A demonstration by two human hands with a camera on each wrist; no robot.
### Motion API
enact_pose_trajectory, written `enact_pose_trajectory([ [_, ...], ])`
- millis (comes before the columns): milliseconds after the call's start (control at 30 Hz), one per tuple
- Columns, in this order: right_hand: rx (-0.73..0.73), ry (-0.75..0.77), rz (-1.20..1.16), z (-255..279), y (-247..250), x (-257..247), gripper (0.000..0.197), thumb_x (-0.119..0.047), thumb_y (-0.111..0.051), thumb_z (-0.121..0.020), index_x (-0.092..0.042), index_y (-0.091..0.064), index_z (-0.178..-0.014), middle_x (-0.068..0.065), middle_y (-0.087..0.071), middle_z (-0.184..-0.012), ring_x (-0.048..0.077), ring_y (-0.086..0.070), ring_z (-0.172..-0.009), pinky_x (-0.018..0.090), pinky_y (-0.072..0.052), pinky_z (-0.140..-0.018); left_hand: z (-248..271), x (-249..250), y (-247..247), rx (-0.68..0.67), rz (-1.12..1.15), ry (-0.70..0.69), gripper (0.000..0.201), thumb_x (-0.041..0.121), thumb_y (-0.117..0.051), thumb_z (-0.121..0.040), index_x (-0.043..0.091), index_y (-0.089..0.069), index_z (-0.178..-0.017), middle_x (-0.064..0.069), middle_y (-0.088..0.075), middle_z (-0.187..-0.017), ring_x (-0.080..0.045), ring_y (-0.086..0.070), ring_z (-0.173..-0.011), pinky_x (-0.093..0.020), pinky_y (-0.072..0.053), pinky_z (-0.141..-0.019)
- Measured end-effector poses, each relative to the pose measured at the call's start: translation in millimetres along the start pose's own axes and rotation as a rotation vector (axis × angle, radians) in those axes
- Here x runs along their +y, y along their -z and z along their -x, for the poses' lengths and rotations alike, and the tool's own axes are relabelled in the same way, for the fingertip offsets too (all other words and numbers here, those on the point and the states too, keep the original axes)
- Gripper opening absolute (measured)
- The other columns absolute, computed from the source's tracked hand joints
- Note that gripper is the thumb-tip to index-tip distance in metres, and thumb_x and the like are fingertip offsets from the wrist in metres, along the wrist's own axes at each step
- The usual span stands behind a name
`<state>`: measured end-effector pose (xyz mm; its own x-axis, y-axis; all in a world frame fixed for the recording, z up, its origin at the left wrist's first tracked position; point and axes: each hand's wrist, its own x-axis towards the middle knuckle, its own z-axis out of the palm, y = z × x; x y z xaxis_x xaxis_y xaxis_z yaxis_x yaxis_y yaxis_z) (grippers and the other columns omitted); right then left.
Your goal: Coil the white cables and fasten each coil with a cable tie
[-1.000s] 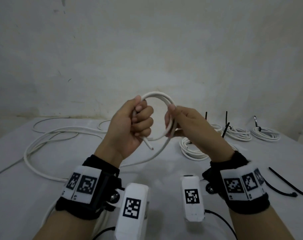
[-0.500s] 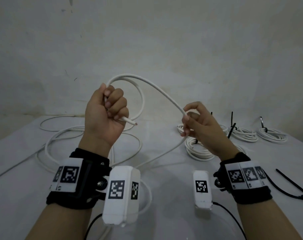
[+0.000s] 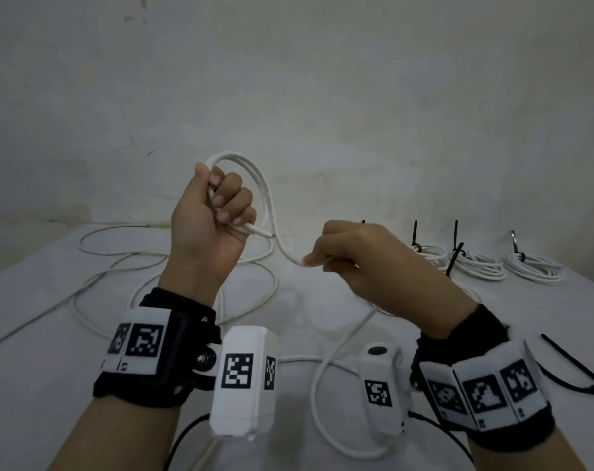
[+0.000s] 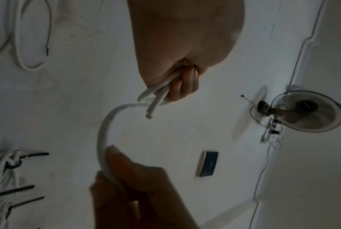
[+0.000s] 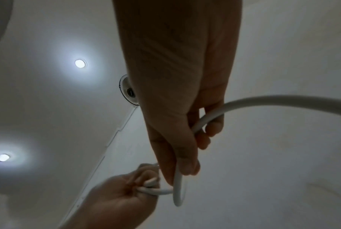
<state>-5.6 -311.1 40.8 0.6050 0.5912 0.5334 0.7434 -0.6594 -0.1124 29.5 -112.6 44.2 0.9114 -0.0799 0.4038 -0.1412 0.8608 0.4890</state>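
Note:
My left hand [image 3: 217, 212] is raised in a fist and grips a small coil of white cable [image 3: 259, 185], whose cut end [image 3: 265, 232] sticks out below the fingers. The same fist [image 4: 183, 80] shows in the left wrist view with the cable [image 4: 104, 128] bending away from it. My right hand [image 3: 326, 260], lower and to the right, pinches that cable where it runs down to the table; in the right wrist view the cable [image 5: 263, 102] passes through its curled fingers [image 5: 212, 127]. The rest of the cable [image 3: 326, 379] trails in loose loops.
Three tied white coils [image 3: 482, 266] with upright black cable ties stand at the back right of the white table [image 3: 51, 385]. Loose black cable ties [image 3: 577, 365] lie at the right edge. More loose white cable [image 3: 95, 290] sprawls on the left. A pale wall rises behind.
My right hand has swung down and left toward the left hand, drawing the cable in. The long arc between the hands has shrunk, and a second loop lies beside the first at the left fist.

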Motion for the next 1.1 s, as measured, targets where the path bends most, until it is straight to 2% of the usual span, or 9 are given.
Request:
enact_pose_trajectory([
  [100,0.039,0.081,0.046,-1.0,5.8,-14.5,0.021,-0.005,-0.060,-0.080,-0.013,-0.077,-0.091,-0.005,-0.066,-0.078,0.008,-0.053,-0.071,0.020,-0.045,-0.063,0.8,-4.1,-3.9,-0.005,-0.111,0.015,0.040,0.035,-0.023,-0.103,0.018,-0.034,-0.068,0.009,-0.029,-0.049,-0.002,-0.026,-0.037,-0.014,-0.028,-0.038],
  [267,0.200,0.119,-0.075,0.2,15.5,-26.6,0.013,-0.015,-0.068,-0.077,-0.017,-0.077,-0.086,-0.010,-0.070,-0.075,0.008,-0.056,-0.068,0.013,-0.042,-0.063,4.2,-14.8,-12.7,-0.048,-0.286,0.116,0.034,0.030,-0.028,-0.100,0.017,-0.033,-0.069,0.007,-0.028,-0.050,-0.003,-0.027,-0.037,-0.015,-0.030,-0.038],
  [400,0.304,0.035,-0.280,-0.8,12.9,-29.0,0.010,-0.019,-0.079,-0.073,-0.012,-0.075,-0.079,-0.005,-0.071,-0.075,0.008,-0.064,-0.068,0.022,-0.049,-0.063,12.2,-30.3,-19.4,-0.116,-0.418,0.217,0.037,0.034,-0.026,-0.102,0.017,-0.034,-0.070,0.006,-0.032,-0.051,-0.007,-0.031,-0.042,-0.019,-0.030,-0.046],
  [567,0.407,-0.014,-0.330,-0.6,9.4,-14.9,0.013,-0.014,-0.077,-0.077,-0.014,-0.077,-0.089,0.002,-0.058,-0.089,0.009,-0.057,-0.081,0.016,-0.045,-0.074,19.7,-36.4,-25.5,-0.137,-0.587,0.299,0.037,0.034,-0.028,-0.102,0.013,-0.043,-0.076,0.003,-0.047,-0.051,-0.009,-0.047,-0.046,-0.020,-0.046,-0.048],
  [667,0.512,-0.068,-0.311,-1.5,1.7,-8.3,0.017,-0.018,-0.075,-0.079,-0.019,-0.076,-0.096,0.003,-0.050,-0.099,0.010,-0.052,-0.089,0.012,-0.043,-0.079,21.6,-36.1,-27.9,-0.182,-0.568,0.339,0.040,0.033,-0.028,-0.102,0.013,-0.043,-0.070,0.003,-0.040,-0.047,-0.008,-0.035,-0.038,-0.017,-0.037,-0.042],
  [833,0.542,-0.168,-0.321,-4.3,-10.6,-2.4,0.029,-0.021,-0.062,-0.091,-0.024,-0.065,-0.120,0.004,-0.058,-0.118,0.011,-0.059,-0.103,0.015,-0.046,-0.086,22.6,-38.7,-30.2,-0.213,-0.499,0.435,0.043,0.035,-0.029,-0.100,0.017,-0.038,-0.062,0.006,-0.026,-0.045,-0.002,-0.022,-0.032,-0.013,-0.022,-0.031],
  [933,0.502,-0.302,-0.497,-4.7,-10.7,-2.7,0.028,-0.025,-0.059,-0.094,-0.028,-0.063,-0.121,0.002,-0.068,-0.100,0.011,-0.067,-0.082,0.024,-0.053,-0.074,22.6,-40.9,-31.4,-0.172,-0.462,0.416,0.043,0.038,-0.027,-0.101,0.016,-0.032,-0.064,0.007,-0.024,-0.043,-0.001,-0.020,-0.029,-0.012,-0.018,-0.029],
  [1000,0.473,-0.417,-0.646,-4.9,-8.7,-3.2,0.020,-0.028,-0.057,-0.094,-0.021,-0.070,-0.108,0.004,-0.070,-0.080,0.013,-0.065,-0.058,0.024,-0.053,-0.059,22.5,-40.2,-32.0,-0.162,-0.469,0.377,0.046,0.048,-0.030,-0.097,0.016,-0.032,-0.063,0.007,-0.022,-0.044,-0.001,-0.019,-0.031,-0.012,-0.018,-0.029],
  [1100,0.418,-0.488,-0.838,-4.9,-8.4,-2.5,0.029,-0.034,-0.053,-0.094,-0.012,-0.066,-0.080,-0.002,-0.047,-0.049,0.013,-0.046,-0.040,0.024,-0.044,-0.048,23.8,-39.3,-34.1,-0.163,-0.555,0.337,0.047,0.062,-0.039,-0.076,0.017,-0.031,-0.063,0.007,-0.022,-0.046,-0.002,-0.020,-0.034,-0.013,-0.022,-0.032],
])
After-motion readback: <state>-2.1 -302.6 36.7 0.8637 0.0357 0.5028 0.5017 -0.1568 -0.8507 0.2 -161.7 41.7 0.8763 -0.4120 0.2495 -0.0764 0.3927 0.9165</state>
